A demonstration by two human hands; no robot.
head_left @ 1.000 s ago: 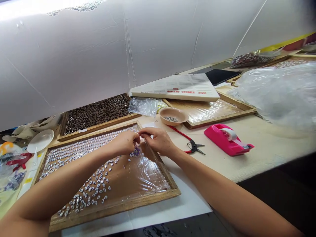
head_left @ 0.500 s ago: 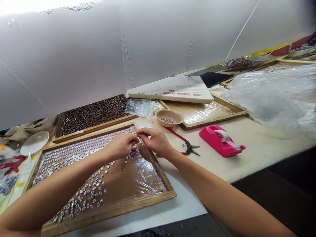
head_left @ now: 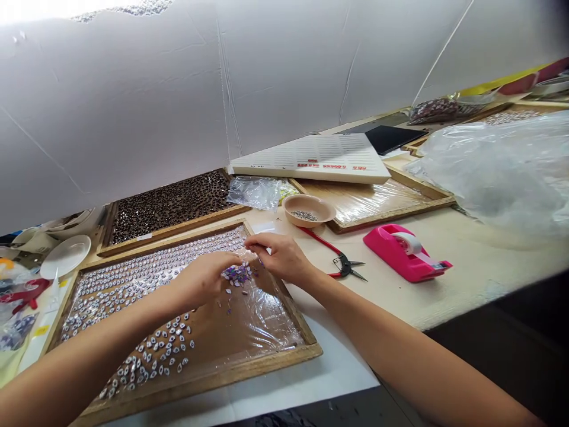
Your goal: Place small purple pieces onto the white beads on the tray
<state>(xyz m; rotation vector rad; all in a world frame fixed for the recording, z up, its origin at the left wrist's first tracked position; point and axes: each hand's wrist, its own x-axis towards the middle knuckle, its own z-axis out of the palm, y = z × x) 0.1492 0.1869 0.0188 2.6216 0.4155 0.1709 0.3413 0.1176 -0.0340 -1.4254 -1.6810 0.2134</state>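
A wooden frame lined with clear film lies in front of me. Rows of pale, leaf-shaped stones fill its far side, and more are scattered at the near left. My left hand is over the frame beside a small heap of purple stones. Its fingers are closed together, and whatever is between the tips is hidden. At the frame's far right corner, my right hand is closed in a pinch with the fingertips over the film. What it holds is too small to make out.
Red-handled pliers lie right of my right hand, near a pink tape dispenser. Behind them stand a beige bowl of small pieces and a white slotted board. A frame of dark stones is at the back left; plastic sheeting lies right.
My left hand has drawn back left from my right hand, exposing more of the purple heap. My right hand stays at the frame's corner. The view has shifted slightly.
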